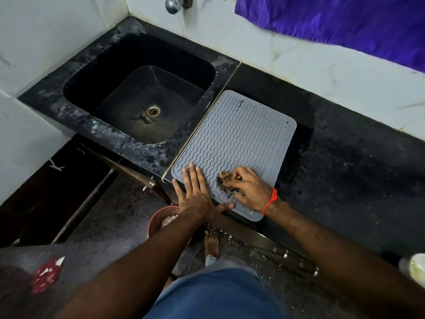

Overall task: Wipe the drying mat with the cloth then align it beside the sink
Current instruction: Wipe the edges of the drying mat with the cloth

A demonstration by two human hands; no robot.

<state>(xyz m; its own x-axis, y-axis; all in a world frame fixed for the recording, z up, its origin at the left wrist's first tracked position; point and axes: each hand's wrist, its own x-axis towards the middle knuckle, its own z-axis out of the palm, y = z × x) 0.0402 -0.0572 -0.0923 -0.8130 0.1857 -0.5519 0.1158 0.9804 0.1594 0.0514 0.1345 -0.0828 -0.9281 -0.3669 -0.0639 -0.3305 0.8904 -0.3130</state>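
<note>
1. Drying mat [234,143]: grey, wavy-ribbed, lying flat on the dark bench [345,157]. Its long left edge runs along the seam just beside the sink [138,88].
2. Left hand [195,194]: fingers straight and spread, palm pressed flat on the near left corner of the mat; thumb stretched along the near edge. Holds nothing.
3. Right hand [249,188]: fingers curled, gripping a small bunched cloth [224,178], brownish and dark, pressed onto the mat near its front edge. Red thread [271,200] tied around the wrist.
4. Sink: black, with a metal drain at the bottom; tap [174,3] on the wall above.
5. Purple fabric [345,24] hangs on the wall behind the bench.
6. Floor below: a reddish bowl [158,219] and a bare foot [211,244].
</note>
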